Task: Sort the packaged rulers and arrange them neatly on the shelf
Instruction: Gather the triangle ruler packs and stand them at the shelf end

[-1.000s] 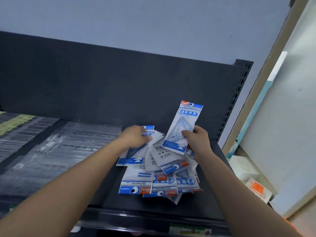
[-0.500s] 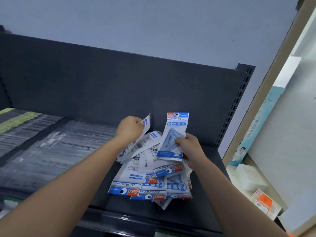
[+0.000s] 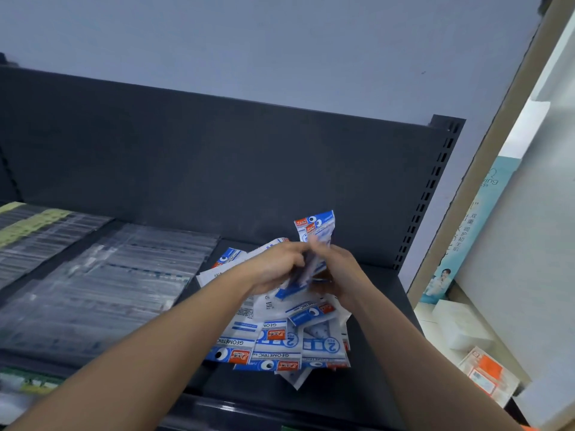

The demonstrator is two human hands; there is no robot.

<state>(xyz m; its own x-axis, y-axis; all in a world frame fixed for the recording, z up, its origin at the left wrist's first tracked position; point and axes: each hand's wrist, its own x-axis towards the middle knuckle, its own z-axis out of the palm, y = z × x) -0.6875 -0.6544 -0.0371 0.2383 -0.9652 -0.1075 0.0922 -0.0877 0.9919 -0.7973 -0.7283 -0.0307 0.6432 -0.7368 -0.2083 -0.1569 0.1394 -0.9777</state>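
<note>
A loose pile of blue-and-white ruler packets (image 3: pixel 280 340) lies on the dark shelf (image 3: pixel 373 353), right of centre. Above the pile my left hand (image 3: pixel 277 265) and my right hand (image 3: pixel 339 272) meet, both closed on a small upright stack of ruler packets (image 3: pixel 315 231). The stack's red and blue header sticks up above my fingers; its lower part is hidden between my hands. One more packet (image 3: pixel 228 256) peeks out behind my left wrist.
Flat clear-wrapped long rulers (image 3: pixel 102 281) fill the shelf's left half, with yellow-labelled ones (image 3: pixel 28 222) at the far left. The dark back panel (image 3: pixel 217 163) rises behind. White and orange boxes (image 3: pixel 479 365) sit lower right, beyond the shelf's end.
My left hand has brought its packet over to the right hand, and the two packets now stand together between both hands. The view has tilted slightly.
</note>
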